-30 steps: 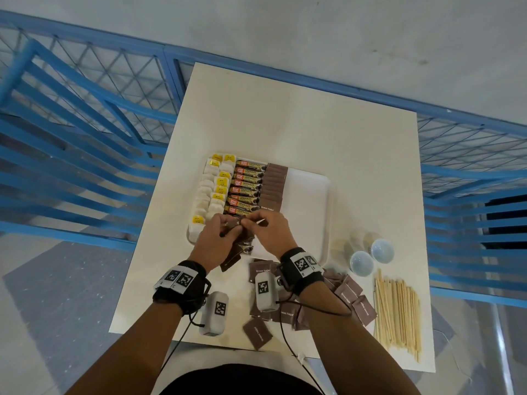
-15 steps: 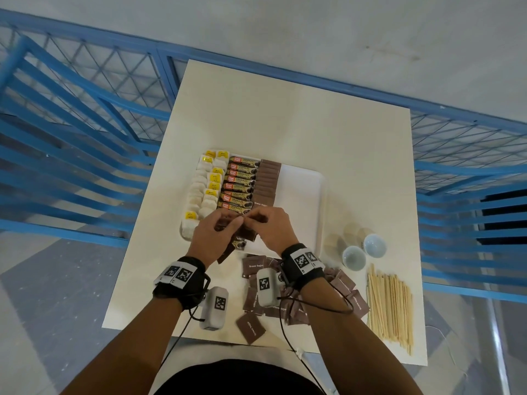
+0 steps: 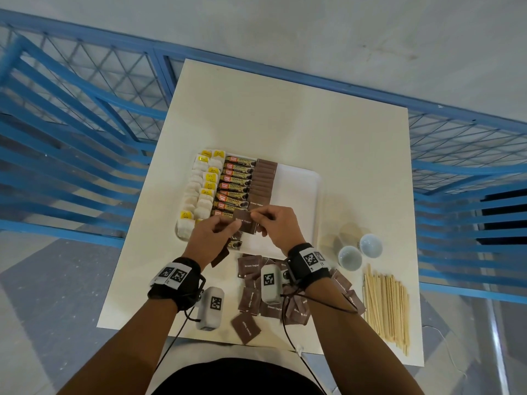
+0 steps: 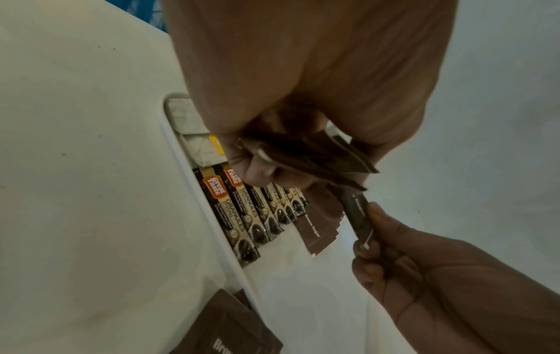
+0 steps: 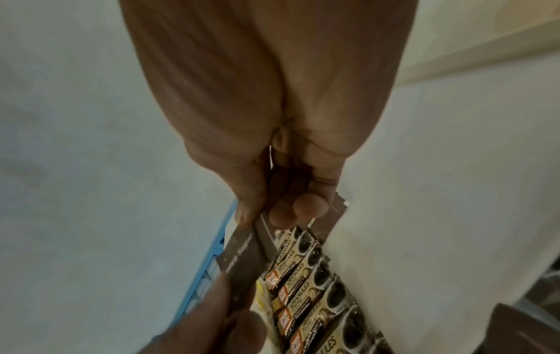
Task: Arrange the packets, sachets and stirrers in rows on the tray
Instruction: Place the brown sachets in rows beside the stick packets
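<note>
Head view: two cups (image 3: 360, 251), one tray (image 3: 309, 195), two hands.

On the white tray (image 3: 296, 192), the leftmost rows are white packets with yellow tags (image 3: 204, 186); next come coffee sachets (image 3: 235, 183) in black, gold and orange, then plain brown sugar sachets (image 3: 263, 181). Right of the tray lie pale tan stirrers (image 3: 386, 306) on the cream tabletop (image 3: 285, 124), behind pale blue cups (image 3: 359, 252).
</note>
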The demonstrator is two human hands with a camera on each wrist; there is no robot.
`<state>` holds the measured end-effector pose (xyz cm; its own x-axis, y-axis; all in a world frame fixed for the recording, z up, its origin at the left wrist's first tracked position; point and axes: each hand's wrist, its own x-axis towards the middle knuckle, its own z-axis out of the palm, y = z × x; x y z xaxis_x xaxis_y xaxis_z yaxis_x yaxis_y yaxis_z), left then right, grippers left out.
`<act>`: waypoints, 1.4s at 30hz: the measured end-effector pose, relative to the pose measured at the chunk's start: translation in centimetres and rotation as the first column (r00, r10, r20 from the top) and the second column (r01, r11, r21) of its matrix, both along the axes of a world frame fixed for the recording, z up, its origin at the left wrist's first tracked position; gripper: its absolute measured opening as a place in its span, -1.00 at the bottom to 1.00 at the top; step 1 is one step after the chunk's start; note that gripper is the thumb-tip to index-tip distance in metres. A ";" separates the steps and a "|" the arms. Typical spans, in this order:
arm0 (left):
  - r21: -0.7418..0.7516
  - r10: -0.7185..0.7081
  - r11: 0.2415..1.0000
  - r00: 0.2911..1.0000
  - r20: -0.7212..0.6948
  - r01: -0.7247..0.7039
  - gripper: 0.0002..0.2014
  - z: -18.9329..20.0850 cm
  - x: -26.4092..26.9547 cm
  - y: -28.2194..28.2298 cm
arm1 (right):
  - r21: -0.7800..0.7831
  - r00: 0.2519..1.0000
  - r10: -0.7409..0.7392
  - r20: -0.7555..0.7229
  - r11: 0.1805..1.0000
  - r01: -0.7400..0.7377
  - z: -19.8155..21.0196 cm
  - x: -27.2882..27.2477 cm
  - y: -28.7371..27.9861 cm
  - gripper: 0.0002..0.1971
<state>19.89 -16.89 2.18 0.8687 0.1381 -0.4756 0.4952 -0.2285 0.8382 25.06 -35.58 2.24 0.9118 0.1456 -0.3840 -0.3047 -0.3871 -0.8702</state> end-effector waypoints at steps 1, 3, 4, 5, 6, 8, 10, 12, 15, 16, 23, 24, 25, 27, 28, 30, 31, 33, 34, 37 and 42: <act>-0.006 -0.018 1.000 1.000 0.000 0.018 -0.91 -0.2 -0.2 0.1 | -0.005 1.000 -0.001 -0.006 1.000 0.001 -0.1 0.1 -0.1 -0.90; -0.012 -0.014 1.000 1.000 0.007 0.014 -0.94 -0.3 -0.3 0.3 | -0.013 0.999 0.025 -0.043 1.000 -0.025 -0.2 0.0 0.0 -0.84; -0.016 -0.007 1.000 1.000 0.004 0.007 -0.94 -0.3 -0.3 0.3 | -0.029 0.997 0.051 -0.062 0.998 -0.053 -0.3 -0.1 0.1 -0.80; -0.021 -0.003 1.000 1.000 0.003 0.003 -0.94 -0.3 -0.3 0.3 | -0.051 0.994 0.084 -0.075 0.995 -0.088 -0.4 -0.2 0.1 -0.79; -0.022 -0.005 1.000 1.000 0.002 0.005 -0.94 -0.3 -0.2 0.2 | -0.069 0.991 0.109 -0.077 0.991 -0.114 -0.5 -0.3 0.1 -0.80; -0.031 -0.011 0.999 1.000 0.000 0.011 -0.94 -0.1 -0.2 0.1 | -0.078 0.992 0.099 -0.072 0.991 -0.104 -0.9 -0.4 0.1 -0.85; -0.049 -0.006 0.999 1.000 0.001 0.006 -0.93 0.0 -0.2 0.1 | -0.074 0.996 0.044 -0.072 0.996 -0.049 -1.3 -0.6 0.3 -0.89; -0.033 0.003 0.999 1.000 -0.002 -0.003 -0.92 -0.1 0.0 0.0 | -0.083 0.998 -0.002 -0.065 0.997 -0.003 -1.5 -0.7 0.7 -0.90; 0.017 0.006 1.000 0.999 -0.053 -0.005 -0.92 -0.5 0.4 -0.1 | -0.127 0.998 -0.056 -0.042 0.991 0.051 -1.7 -0.5 0.8 -0.90; 0.006 0.011 1.000 0.995 -0.099 -0.011 -0.93 -0.8 0.4 0.1 | -0.157 0.996 -0.078 -0.035 0.985 0.071 -1.9 -0.3 0.6 -0.90; -0.218 0.057 0.967 0.948 -0.314 -0.131 -0.87 -0.5 -0.1 1.3 | -0.371 0.987 -0.161 -0.001 0.917 0.149 -3.4 1.4 -0.2 -0.80; -0.208 0.026 0.974 0.952 -0.306 -0.093 -0.82 -0.5 -0.2 1.5 | -0.381 0.987 -0.161 0.000 0.912 0.148 -3.6 1.5 -0.1 -0.79; -0.192 -0.004 0.980 0.954 -0.300 -0.056 -0.79 -0.5 -0.3 1.8 | -0.393 0.987 -0.158 0.004 0.908 0.147 -3.7 1.6 0.1 -0.78; -0.171 -0.037 0.985 0.955 -0.294 -0.015 -0.75 -0.6 -0.4 2.3 | -0.424 0.989 -0.148 0.011 0.895 0.138 -3.9 1.8 0.4 -0.76; -0.168 -0.040 0.986 0.956 -0.290 -0.010 -0.74 -0.8 -0.5 2.6 | -0.441 0.989 -0.149 0.014 0.887 0.140 -4.0 1.8 0.6 -0.75; -0.162 -0.042 0.987 0.959 -0.281 -0.005 -0.73 -0.9 -0.4 2.9 | -0.457 0.985 -0.174 0.019 0.874 0.163 -4.0 1.9 0.9 -0.77; -0.161 -0.035 0.987 0.960 -0.278 -0.010 -0.73 -1.0 -0.4 3.1 | -0.452 0.981 -0.193 0.023 0.873 0.183 -4.1 1.9 1.0 -0.77; -0.163 -0.026 0.986 0.961 -0.276 -0.020 -0.73 -1.1 -0.4 3.3 | -0.433 0.974 -0.227 0.028 0.875 0.216 -4.1 2.0 1.2 -0.75; -0.164 -0.022 0.986 0.961 -0.275 -0.025 -0.73 -1.2 -0.4 3.4 | -0.426 0.972 -0.233 0.030 0.877 0.223 -4.1 2.0 1.2 -0.74; -0.168 -0.026 0.985 0.961 -0.277 -0.022 -0.73 -1.4 -0.4 3.5 | -0.418 0.970 -0.243 0.026 0.878 0.231 -4.1 2.1 1.3 -0.72; -0.176 -0.028 0.984 0.963 -0.268 -0.020 -0.73 -1.4 -0.4 3.6 | -0.424 0.960 -0.279 0.019 0.867 0.260 -4.2 1.9 1.6 -0.68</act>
<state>19.49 -13.32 0.79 0.7061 0.0288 -0.7075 0.7066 -0.0923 0.7015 26.92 -34.01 -2.01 0.8742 -0.2862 -0.3923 -0.4819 -0.6098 -0.6292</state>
